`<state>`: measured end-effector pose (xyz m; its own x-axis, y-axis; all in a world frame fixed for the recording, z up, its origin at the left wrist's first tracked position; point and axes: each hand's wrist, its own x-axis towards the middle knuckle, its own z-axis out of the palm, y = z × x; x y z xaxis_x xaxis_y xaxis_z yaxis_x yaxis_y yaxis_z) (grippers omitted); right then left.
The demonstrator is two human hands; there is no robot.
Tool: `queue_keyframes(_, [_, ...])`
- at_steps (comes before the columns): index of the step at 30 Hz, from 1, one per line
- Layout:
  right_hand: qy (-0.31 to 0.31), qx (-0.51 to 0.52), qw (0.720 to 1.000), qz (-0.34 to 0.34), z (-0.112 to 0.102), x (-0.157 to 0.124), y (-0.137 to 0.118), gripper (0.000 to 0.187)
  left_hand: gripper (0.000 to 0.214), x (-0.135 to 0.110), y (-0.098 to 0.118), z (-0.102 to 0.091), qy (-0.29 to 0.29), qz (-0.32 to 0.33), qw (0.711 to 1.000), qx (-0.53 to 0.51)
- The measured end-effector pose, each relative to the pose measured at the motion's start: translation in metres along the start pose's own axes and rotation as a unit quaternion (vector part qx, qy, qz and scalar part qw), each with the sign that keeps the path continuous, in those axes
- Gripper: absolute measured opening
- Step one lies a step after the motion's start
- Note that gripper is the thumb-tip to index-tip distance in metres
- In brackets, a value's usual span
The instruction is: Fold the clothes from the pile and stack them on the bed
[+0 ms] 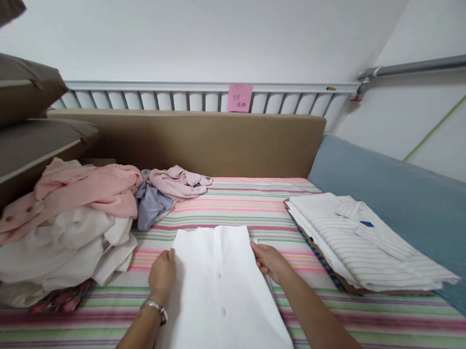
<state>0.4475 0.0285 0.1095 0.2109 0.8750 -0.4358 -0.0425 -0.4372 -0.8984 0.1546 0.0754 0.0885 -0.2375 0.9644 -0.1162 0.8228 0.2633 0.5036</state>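
Observation:
A white buttoned shirt [218,299], folded into a long rectangle, lies in front of me with its button strip running down the middle. My left hand [163,274], with a metal band on the wrist, is closed on the shirt's far left edge. On the opposite side my right hand [269,260] pinches the far right edge between thumb and fingers. Both hands grip it near its far end. A striped sheet [251,200] is underneath.
At left is a heap of crumpled clothes [81,245], beside stacked brown cushions [12,95]. Folded striped shirts [363,245] lie at right near a blue surface [378,179]. A brown board [198,139] stands behind, before a radiator [162,100] bearing a pink note [240,97].

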Motion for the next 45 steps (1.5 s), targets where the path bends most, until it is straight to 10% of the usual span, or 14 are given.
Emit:
queue_keyframes(11, [0.059, -0.176, 0.982, -0.038, 0.005, 0.004, 0.001, 0.022, 0.037, -0.001, -0.001, 0.002, 0.013, 0.006, 1.0, 0.017])
queue_keyframes(24, [0.207, -0.568, 0.791, -0.091, 0.01, 0.0, 0.016, 0.027, 0.035, -0.014, 0.005, 0.005, 0.032, 0.051, 0.991, 0.12])
queue_keyframes(38, [0.21, -0.619, 0.751, -0.095, 0.009, -0.009, 0.014, 0.03, 0.031, -0.019, 0.014, -0.013, 0.014, 0.068, 0.985, 0.155])
queue_keyframes(45, [0.132, -0.589, 0.726, -0.33, 0.044, -0.029, 0.013, 0.043, 0.042, -0.096, 0.037, 0.003, 0.039, 0.378, 0.918, 0.111])
